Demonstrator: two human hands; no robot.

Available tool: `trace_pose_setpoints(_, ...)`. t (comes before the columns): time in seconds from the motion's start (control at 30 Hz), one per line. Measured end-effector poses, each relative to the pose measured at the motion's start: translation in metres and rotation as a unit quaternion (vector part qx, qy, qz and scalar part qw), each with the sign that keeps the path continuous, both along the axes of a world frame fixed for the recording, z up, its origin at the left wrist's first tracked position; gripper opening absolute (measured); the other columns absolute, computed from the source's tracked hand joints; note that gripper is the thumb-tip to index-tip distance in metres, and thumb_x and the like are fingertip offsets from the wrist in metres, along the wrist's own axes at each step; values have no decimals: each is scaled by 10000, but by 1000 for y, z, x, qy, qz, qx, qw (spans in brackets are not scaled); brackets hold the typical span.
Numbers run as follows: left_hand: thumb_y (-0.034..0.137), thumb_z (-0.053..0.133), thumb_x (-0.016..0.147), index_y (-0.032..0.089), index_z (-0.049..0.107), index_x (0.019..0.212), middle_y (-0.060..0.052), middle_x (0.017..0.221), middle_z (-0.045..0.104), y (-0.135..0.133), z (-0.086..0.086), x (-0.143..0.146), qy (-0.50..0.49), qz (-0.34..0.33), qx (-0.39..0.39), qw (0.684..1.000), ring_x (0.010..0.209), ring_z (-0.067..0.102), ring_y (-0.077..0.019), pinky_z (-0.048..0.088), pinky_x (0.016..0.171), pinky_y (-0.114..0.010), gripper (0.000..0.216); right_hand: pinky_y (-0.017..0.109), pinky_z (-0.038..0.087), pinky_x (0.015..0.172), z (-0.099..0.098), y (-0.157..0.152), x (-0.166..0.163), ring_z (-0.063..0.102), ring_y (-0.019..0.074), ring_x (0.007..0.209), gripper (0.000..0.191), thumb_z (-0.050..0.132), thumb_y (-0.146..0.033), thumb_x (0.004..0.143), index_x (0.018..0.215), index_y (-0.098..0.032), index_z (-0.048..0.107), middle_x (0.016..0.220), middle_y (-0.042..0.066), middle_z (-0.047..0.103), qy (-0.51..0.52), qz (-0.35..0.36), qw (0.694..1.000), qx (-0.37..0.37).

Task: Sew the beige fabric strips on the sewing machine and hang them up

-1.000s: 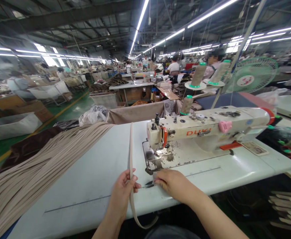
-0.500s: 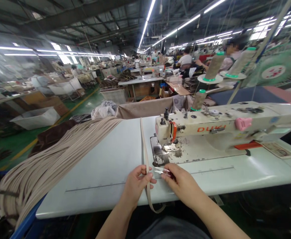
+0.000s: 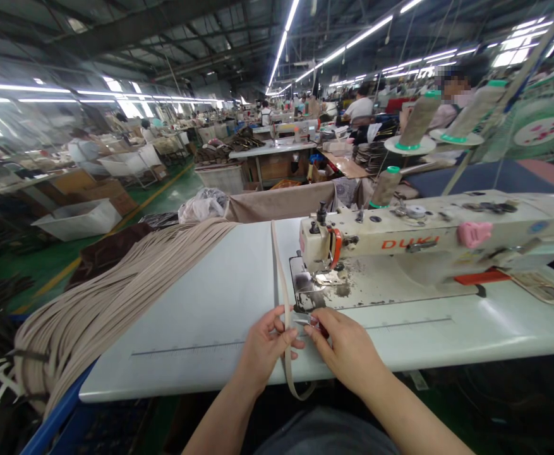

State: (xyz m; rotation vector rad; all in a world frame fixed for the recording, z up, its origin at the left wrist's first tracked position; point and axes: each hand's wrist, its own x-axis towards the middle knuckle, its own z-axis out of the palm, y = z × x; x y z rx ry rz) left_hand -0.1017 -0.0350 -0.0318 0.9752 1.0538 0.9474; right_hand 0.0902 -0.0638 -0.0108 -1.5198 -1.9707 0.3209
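A narrow beige fabric strip (image 3: 281, 272) runs over the sewing table towards me, its near end curling over the front edge. My left hand (image 3: 270, 347) pinches this strip between thumb and fingers. Just to the right, my right hand (image 3: 345, 344) is closed around small thread snips (image 3: 302, 320), whose pale blades point left at the strip. The blades look slightly apart, and most of the handle is hidden in my fingers. Beyond both hands stands the white sewing machine (image 3: 400, 243), with its needle area just behind the snips.
A thick bundle of beige strips (image 3: 129, 291) hangs over the table's left side. Thread cones (image 3: 419, 120) and a green fan (image 3: 539, 129) stand at the right. Behind the table are a fabric-lined bin (image 3: 281, 203), other workstations and several people.
The view has shifted slightly, so the scene sits a little further right. The snips' blades have come closer to the strip and look less spread. Both hands keep their hold.
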Motion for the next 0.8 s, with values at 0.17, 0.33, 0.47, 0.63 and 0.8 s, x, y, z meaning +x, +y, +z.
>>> trace_pose_setpoints(0.17, 500, 940, 651, 176, 622, 1357, 17, 826, 559, -1, -1, 1, 0, 5, -2, 1000, 747, 749, -241, 616, 583, -299, 840, 329, 421, 687, 0, 2, 1, 634, 229, 770, 88, 560, -281, 1043, 991, -218, 594, 868, 35, 666, -8, -7, 1000, 29)
trace_pose_setpoints(0.33, 491, 931, 665, 184, 636, 1344, 21, 830, 547, 0, -2, 1, 6, -1, 2, 1000, 750, 752, -242, 620, 584, -300, 801, 332, 419, 683, -1, 1, 1, 635, 231, 771, 76, 567, -269, 1036, 980, -222, 589, 862, 32, 663, -16, -5, 999, 34)
trace_pose_setpoints(0.47, 491, 932, 662, 181, 630, 1345, 20, 840, 551, -1, -4, 1, 4, 1, 2, 1000, 741, 751, -238, 621, 579, -298, 809, 334, 425, 692, 0, 1, 1, 637, 229, 775, 74, 567, -268, 1034, 976, -224, 583, 864, 35, 666, -23, -3, 999, 32)
trace_pose_setpoints(0.63, 495, 933, 661, 174, 622, 1353, 17, 836, 563, -1, -5, 2, 3, -3, -1, 1000, 740, 750, -234, 620, 582, -298, 824, 336, 431, 697, 0, 1, 1, 638, 228, 783, 77, 554, -268, 1038, 984, -224, 585, 877, 38, 670, -28, -2, 999, 34)
trace_pose_setpoints(0.8, 516, 933, 647, 155, 607, 1357, 19, 815, 568, 1, -1, 3, 11, -5, 2, 1000, 745, 752, -251, 617, 569, -305, 861, 345, 435, 699, -1, 0, 0, 633, 234, 788, 90, 542, -264, 1041, 988, -215, 596, 886, 49, 671, -48, -6, 998, 39)
